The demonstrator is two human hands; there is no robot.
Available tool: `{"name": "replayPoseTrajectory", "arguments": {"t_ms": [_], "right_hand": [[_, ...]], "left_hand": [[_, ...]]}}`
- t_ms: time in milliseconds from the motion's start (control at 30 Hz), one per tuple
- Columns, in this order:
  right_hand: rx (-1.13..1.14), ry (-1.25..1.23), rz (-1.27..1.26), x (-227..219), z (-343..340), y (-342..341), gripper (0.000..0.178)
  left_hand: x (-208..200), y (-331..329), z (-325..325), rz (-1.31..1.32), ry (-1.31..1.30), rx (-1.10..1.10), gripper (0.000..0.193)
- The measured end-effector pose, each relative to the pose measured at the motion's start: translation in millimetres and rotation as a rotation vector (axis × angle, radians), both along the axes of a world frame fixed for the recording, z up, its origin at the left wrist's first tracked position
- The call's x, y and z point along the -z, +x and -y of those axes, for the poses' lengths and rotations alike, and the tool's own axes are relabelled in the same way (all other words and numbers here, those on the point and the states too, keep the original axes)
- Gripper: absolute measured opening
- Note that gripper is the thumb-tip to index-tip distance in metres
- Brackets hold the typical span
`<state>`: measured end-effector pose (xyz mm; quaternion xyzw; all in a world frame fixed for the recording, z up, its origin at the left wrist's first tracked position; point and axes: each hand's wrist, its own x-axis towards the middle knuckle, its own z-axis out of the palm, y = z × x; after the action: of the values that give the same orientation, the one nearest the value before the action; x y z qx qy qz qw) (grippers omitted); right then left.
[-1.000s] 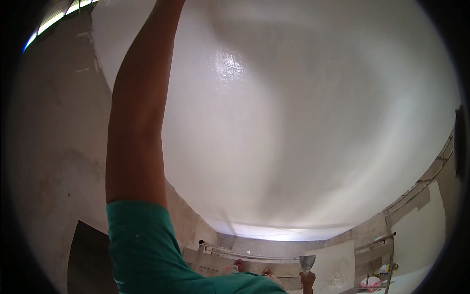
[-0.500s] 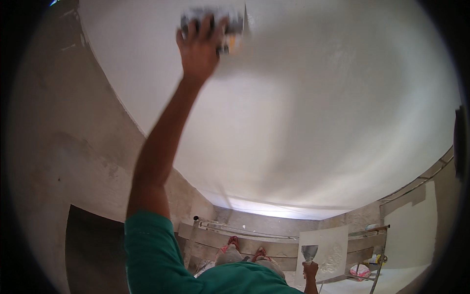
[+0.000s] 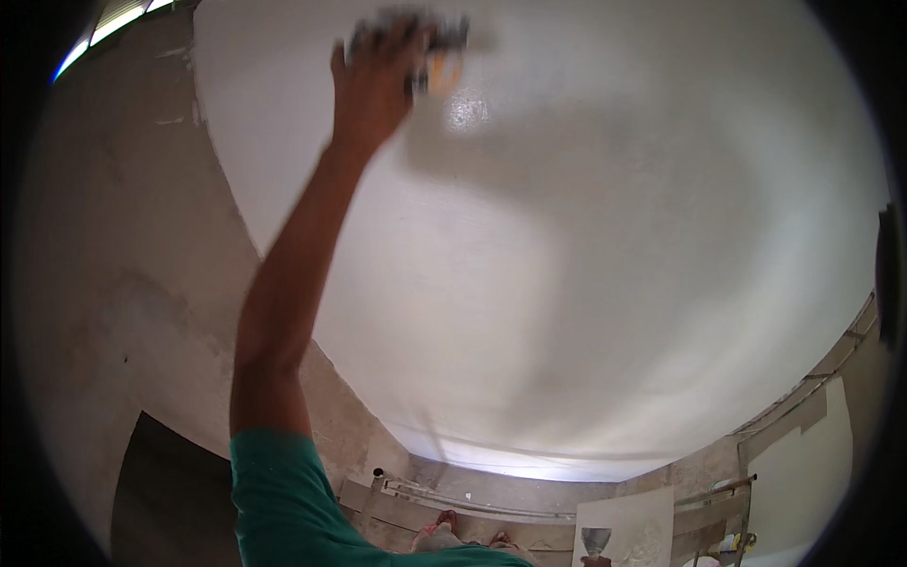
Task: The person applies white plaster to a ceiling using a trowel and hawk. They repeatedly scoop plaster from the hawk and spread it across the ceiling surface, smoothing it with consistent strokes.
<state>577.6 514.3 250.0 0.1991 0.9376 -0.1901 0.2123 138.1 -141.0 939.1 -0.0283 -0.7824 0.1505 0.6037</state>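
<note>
Wide trowel (image 3: 449, 36), blurred, is sitting high against the white surface (image 3: 472, 283), near a glossy patch (image 3: 466, 111); whether its edge is touching, I cannot tell. The left hand (image 3: 376, 80) is spreading bent fingers over its back, gripping it at full reach. That stretch could be weakening control: an uneven push might be tilting a corner into the coating and scoring it. The right hand (image 3: 595, 561), mostly cut off below, is closing around a putty knife (image 3: 595, 540). With feet (image 3: 447, 518) standing on planks (image 3: 543, 544), leaning farther could be costing balance.
</note>
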Motion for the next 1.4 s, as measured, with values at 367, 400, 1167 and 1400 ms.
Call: {"name": "replayPoseTrajectory", "arguments": {"t_ms": [367, 400, 1167, 1400], "right_hand": [[0.566, -0.417, 0.091, 53.2, 47.9, -43.5, 0.023], [0.573, -0.433, 0.1, 57.1, 43.9, -42.6, 0.023], [0.481, -0.234, 0.175, 219.9, 47.8, -146.5, 0.023], [0.392, -0.11, 0.215, 253.0, 45.7, -143.8, 0.022]], "left_hand": [[-138.8, -41.6, -15.5, 0.076, 0.07, -0.056, 0.049], [-132.1, -42.3, -13.8, 0.11, 0.084, -0.065, 0.048], [542.5, -110.0, 26.3, 0.164, 0.156, -0.026, 0.081], [793.6, -95.3, 10.5, 0.432, 0.404, 0.041, 0.064]]}}
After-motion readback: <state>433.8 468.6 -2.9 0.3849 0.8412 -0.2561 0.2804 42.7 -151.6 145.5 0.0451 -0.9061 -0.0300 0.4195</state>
